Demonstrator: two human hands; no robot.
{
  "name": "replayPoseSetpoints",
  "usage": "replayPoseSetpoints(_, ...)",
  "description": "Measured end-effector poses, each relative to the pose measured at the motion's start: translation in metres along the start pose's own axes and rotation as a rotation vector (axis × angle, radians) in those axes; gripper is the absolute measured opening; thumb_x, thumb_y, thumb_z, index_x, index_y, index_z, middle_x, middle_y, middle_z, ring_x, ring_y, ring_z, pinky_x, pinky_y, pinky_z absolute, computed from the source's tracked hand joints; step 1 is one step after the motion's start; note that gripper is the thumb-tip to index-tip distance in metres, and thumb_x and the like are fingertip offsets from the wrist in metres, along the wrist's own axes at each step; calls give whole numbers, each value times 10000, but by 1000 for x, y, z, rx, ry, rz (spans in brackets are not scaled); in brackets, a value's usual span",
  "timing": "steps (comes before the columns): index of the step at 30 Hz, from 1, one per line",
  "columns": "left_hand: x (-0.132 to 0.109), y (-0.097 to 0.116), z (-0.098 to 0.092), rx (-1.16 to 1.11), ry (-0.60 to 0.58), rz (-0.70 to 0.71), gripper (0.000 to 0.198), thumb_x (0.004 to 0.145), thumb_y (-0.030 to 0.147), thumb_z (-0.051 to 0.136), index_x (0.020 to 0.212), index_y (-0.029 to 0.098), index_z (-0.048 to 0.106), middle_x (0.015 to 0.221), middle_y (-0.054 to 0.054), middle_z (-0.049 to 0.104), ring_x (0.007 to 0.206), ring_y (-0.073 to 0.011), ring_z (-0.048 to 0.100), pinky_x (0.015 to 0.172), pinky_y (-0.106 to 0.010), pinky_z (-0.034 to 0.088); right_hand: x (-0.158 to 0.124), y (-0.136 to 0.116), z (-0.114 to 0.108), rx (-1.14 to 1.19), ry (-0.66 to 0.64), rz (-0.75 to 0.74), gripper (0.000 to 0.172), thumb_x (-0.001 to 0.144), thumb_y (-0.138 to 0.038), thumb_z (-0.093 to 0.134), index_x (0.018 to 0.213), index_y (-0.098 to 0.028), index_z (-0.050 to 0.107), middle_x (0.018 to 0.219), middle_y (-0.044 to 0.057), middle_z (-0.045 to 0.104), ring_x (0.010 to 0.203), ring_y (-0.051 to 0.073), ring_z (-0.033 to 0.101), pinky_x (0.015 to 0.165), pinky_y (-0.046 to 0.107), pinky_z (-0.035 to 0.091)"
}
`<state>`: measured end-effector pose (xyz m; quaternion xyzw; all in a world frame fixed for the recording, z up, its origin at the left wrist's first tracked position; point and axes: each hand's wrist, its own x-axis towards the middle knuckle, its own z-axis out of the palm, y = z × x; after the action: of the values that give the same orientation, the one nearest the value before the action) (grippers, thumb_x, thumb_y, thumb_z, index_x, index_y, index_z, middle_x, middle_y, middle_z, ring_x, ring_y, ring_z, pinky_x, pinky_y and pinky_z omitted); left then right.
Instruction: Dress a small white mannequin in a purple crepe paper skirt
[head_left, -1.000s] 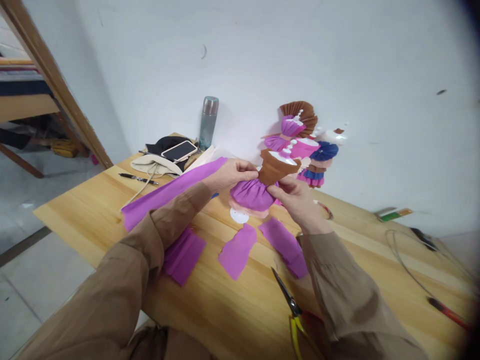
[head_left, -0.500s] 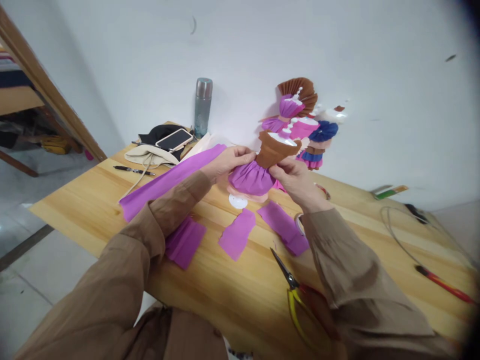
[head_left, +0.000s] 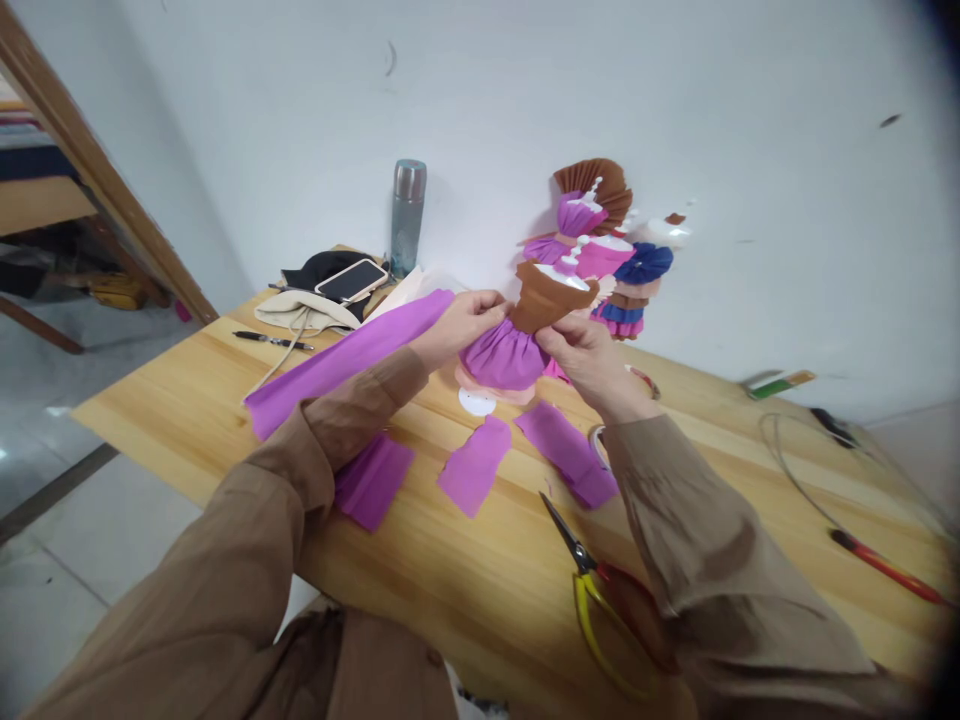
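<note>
Little has changed — the left hand [head_left: 466,320] and right hand [head_left: 589,360] still pinch the small white mannequin in flared brown-and-purple cloth-like dress [head_left: 537,304] at its waist, just right of frame centre, so adjusting there apparently continues.

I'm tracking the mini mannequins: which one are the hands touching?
The mannequin with a brown top over a gathered purple skirt, between the left hand and right hand; the other mannequins are nearer the wall.
</note>
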<state>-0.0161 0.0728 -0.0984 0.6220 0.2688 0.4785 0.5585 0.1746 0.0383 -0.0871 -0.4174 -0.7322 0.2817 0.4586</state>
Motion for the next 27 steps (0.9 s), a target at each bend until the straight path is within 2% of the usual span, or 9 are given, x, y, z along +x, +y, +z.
replayPoseSetpoints(5, 3, 13, -5, 164, 15, 124, 148, 881, 250, 614, 901, 109, 656, 945, -78, 704, 918, -160, 645, 921, -318, 487, -4, -7, -2, -30, -1, 7, 411, 814, -632, 633, 748, -226, 649, 789, 26, 687, 882, 220, 644, 834, 352, 545)
replayPoseSetpoints(9, -3, 44, -15, 308, 206, 228, 202, 871, 265, 624, 1007, 123, 671, 1049, -90, 719, 975, -163, 656, 928, -313, 496, -11, -10, -10, 6, 36, 47, 444, 858, -671, 569, 900, -242, 678, 940, 40, 714, 930, 214, 662, 846, 360, 563)
replayPoseSetpoints(13, -19, 85, -30, 437, 407, 353, 87, 902, 209, 586, 899, 185, 670, 892, -7, 721, 861, -124, 650, 844, -292, 522, -38, -2, -23, -57, 94, 164, 363, 821, -495, 697, 1060, -222, 718, 1035, 76, 754, 955, 243, 697, 880, 424, 563)
replayPoseSetpoints(15, -30, 106, -36, 530, 466, 388, 186, 924, 242, 587, 765, 176, 657, 768, 6, 692, 788, -117, 649, 771, -293, 531, -59, 0, -25, -166, -20, 213, 289, 825, -440, 689, 985, -207, 748, 955, 80, 773, 863, 247, 711, 837, 440, 571)
replayPoseSetpoints(18, -54, 132, -35, 562, 488, 512, 298, 940, 243, 569, 669, 166, 666, 644, 16, 671, 631, -80, 625, 597, -242, 497, -91, -5, -16, -245, -352, 165, 207, 862, -380, 646, 947, -229, 761, 944, 67, 775, 782, 244, 707, 742, 416, 579)
replayPoseSetpoints(19, -64, 139, -31, 555, 428, 511, 299, 946, 281, 569, 705, 155, 694, 672, 10, 696, 632, -84, 640, 593, -247, 511, -99, -8, -10, -257, -462, 134, 203, 896, -372, 612, 944, -240, 760, 927, 60, 770, 750, 235, 697, 725, 409, 579)
replayPoseSetpoints(22, -91, 157, -13, 678, 123, 462, 232, 909, 220, 593, 734, 142, 724, 696, 37, 709, 660, -75, 650, 640, -239, 529, -116, -16, 7, -233, -565, 84, 179, 913, -302, 587, 872, -279, 760, 891, 35, 753, 782, 231, 699, 765, 394, 584)
replayPoseSetpoints(25, -105, 168, 6, 723, -398, 279, 137, 860, 227, 660, 798, 154, 759, 760, 19, 741, 709, -93, 667, 665, -226, 515, -121, -15, 17, -227, -542, 59, 180, 892, -256, 591, 818, -289, 752, 958, 46, 748, 886, 254, 708, 838, 419, 587)
replayPoseSetpoints(27, -106, 167, 16, 698, -586, 165, 120, 813, 262, 691, 730, 199, 751, 717, 28, 721, 694, -113, 669, 665, -239, 503, -123, -10, 19, -228, -483, 56, 157, 878, -263, 600, 858, -288, 753, 988, 51, 752, 928, 268, 715, 874, 450, 590)
